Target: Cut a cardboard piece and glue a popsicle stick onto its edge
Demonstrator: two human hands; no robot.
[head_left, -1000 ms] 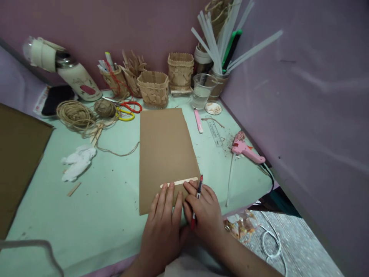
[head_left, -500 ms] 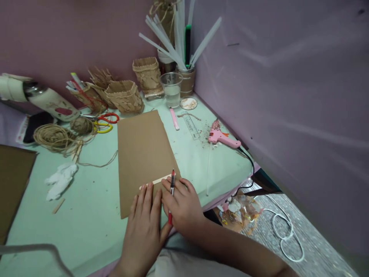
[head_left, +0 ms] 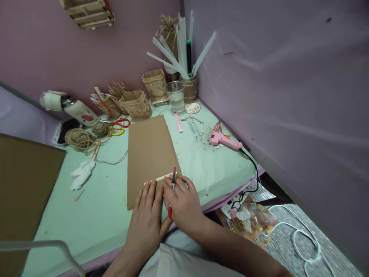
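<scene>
I have the cardboard sheet (head_left: 150, 146) on the green tabletop (head_left: 95, 223), at the near middle, its long axis running near to far. Across its near part lies the wooden stick (head_left: 160, 178); I read its long axis as left to right, the right end slightly farther away. The left hand (head_left: 146, 215) is spread flat, grasping nothing, with its fingertips at the stick's left portion. The right hand (head_left: 183, 204) grips the pen (head_left: 173, 182) by the thumb, its other fingers at the stick's right portion. The pen's long axis runs near to far, red tip pointing far.

Compared with half a second earlier, my view has shifted: the slatted wooden rack (head_left: 92, 14) now shows on the far wall, and more of the bottle (head_left: 84, 112) is visible at far left. Hands, stick and pen keep the same arrangement.

Containers, left to right along the far edge: the bottle, tilted, contents hidden; the pen cup (head_left: 103, 107), holding pens; the front basket (head_left: 136, 105) and the rear basket (head_left: 155, 85), contents not readable to me; the clear cup (head_left: 176, 104), partly filled with liquid; the brown can (head_left: 189, 90), holding white rods.
</scene>
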